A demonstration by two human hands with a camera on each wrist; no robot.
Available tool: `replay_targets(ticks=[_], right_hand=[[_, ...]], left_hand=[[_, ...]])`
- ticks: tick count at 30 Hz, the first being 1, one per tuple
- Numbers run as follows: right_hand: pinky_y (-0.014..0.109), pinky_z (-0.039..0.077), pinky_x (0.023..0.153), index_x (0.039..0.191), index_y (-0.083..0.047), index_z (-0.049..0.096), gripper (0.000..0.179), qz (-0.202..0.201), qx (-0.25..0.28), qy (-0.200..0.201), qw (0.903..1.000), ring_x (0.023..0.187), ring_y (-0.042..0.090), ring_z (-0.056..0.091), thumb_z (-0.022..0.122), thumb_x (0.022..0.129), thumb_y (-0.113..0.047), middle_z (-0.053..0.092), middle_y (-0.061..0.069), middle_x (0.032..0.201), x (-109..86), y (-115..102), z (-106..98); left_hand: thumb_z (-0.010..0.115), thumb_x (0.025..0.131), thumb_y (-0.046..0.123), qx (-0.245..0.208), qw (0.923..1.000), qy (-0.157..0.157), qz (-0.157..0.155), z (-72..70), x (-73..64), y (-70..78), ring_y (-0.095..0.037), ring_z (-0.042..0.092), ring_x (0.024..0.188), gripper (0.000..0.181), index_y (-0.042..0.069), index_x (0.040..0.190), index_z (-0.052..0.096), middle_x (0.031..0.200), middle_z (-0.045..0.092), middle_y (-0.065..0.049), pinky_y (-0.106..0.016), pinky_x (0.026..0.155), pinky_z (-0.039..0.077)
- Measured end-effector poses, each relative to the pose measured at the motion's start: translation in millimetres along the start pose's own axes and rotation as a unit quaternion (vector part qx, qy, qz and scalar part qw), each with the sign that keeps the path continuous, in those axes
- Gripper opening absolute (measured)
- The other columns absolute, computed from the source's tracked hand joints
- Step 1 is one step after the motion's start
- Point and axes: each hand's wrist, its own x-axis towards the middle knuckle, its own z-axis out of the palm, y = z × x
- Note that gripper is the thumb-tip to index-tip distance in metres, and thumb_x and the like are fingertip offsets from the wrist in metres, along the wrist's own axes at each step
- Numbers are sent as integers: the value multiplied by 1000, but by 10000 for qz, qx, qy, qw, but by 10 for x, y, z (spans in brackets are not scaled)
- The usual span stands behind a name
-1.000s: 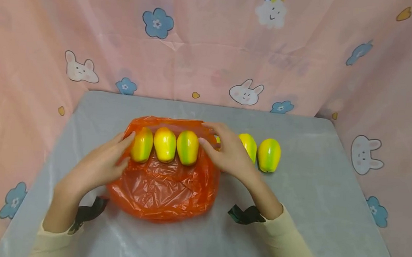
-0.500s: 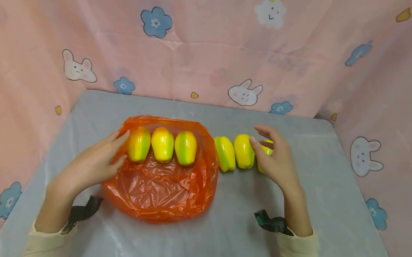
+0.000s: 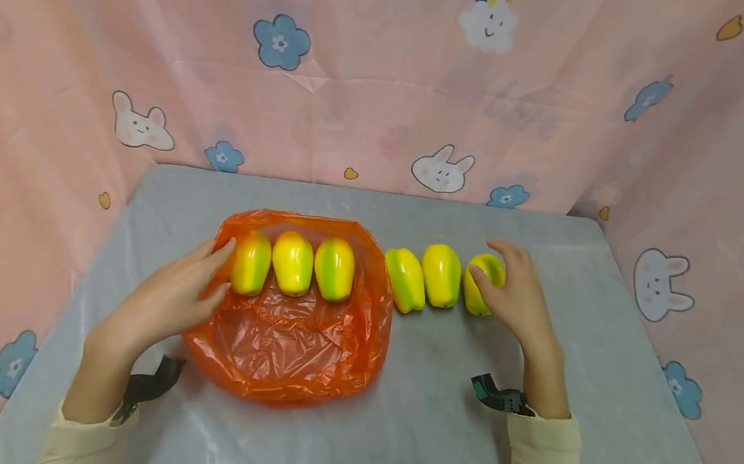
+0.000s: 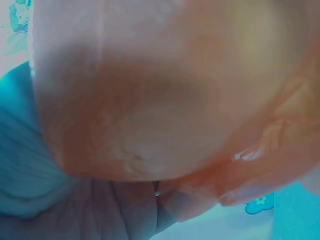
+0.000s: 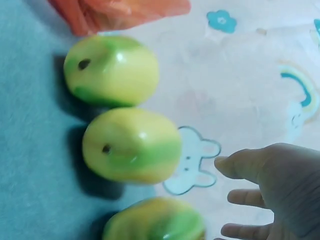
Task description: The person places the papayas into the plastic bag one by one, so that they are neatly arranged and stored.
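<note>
Three glossy yellow-green papayas point(image 3: 293, 264) lie in a row at the mouth of an orange plastic bag point(image 3: 281, 381). My left hand point(image 3: 160, 295) is at the bag's left edge, thumb and index finger apart beside the leftmost papaya; in the left wrist view the bag's film point(image 4: 125, 125) covers much of it. Right of the bag, three more papayas stand in a row: one against the bag's edge point(image 3: 405, 280), a middle one point(image 3: 441, 275) and a right one point(image 3: 492, 264). My right hand point(image 3: 519, 298) is spread around the right one, its thumb in front; contact cannot be told.
A grey cloth-covered table point(image 3: 434, 441) holds everything. Behind it and at both sides hangs a pink curtain point(image 3: 355, 107) printed with rabbits, flowers and clouds. Dark straps point(image 3: 153, 387) sit at both wrists.
My right hand has moved right from the bag's right edge, past the nearer loose papayas, to the rightmost one. My left hand shifted slightly left with the bag's edge, then stayed.
</note>
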Motion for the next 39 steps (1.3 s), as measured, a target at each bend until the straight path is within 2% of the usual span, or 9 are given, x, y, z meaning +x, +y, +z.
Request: replay_targets(ticks=[7, 13, 19, 24, 29, 39], right_hand=[[73, 35, 121, 161, 3, 33, 76, 684, -158, -409, 9967, 144, 53, 40, 63, 104, -37, 34, 37, 162, 103, 224, 141], [73, 34, 122, 163, 4, 30, 80, 855, -279, -530, 9945, 147, 54, 38, 62, 104, -40, 31, 37, 165, 134, 265, 134], [71, 39, 119, 162, 6, 29, 85, 933, -333, -659, 9929, 140, 53, 44, 63, 103, -45, 35, 38, 162, 133, 299, 127], [70, 43, 116, 162, 6, 30, 91, 1139, -351, -704, 9904, 138, 54, 47, 66, 99, -50, 37, 38, 161, 132, 321, 107], [69, 50, 108, 160, 4, 34, 89, 1019, -368, -761, 9912, 131, 53, 53, 68, 98, -51, 43, 37, 158, 105, 329, 65], [70, 51, 107, 162, 4, 32, 85, 920, -368, -1068, 9893, 134, 57, 52, 67, 100, -43, 42, 37, 159, 88, 348, 28]], left_hand=[[63, 97, 5, -75, 9998, 60, 157, -3, -42, 1, -51, 43, 150, 73, -6, 162, 33, 168, 34, -31, -68, 115, 44], [61, 93, -4, -83, 9996, 121, 222, -20, -19, -4, -51, 45, 148, 75, -5, 162, 33, 168, 34, -30, -66, 113, 47], [56, 91, -7, -151, 9998, 84, 140, -10, -21, -12, -49, 46, 148, 77, -3, 163, 32, 170, 33, -28, -66, 113, 48], [58, 91, -7, -173, 9997, 125, 115, -3, -28, -19, -49, 46, 148, 77, -3, 163, 32, 170, 33, -28, -65, 112, 48], [60, 92, -5, -135, 9997, 152, 151, 9, -23, -18, -50, 46, 149, 75, -4, 163, 33, 170, 33, -28, -66, 113, 47], [58, 91, -6, -68, 9997, 138, 199, 27, -4, -5, -49, 45, 149, 77, -2, 164, 33, 169, 34, -28, -66, 115, 45]])
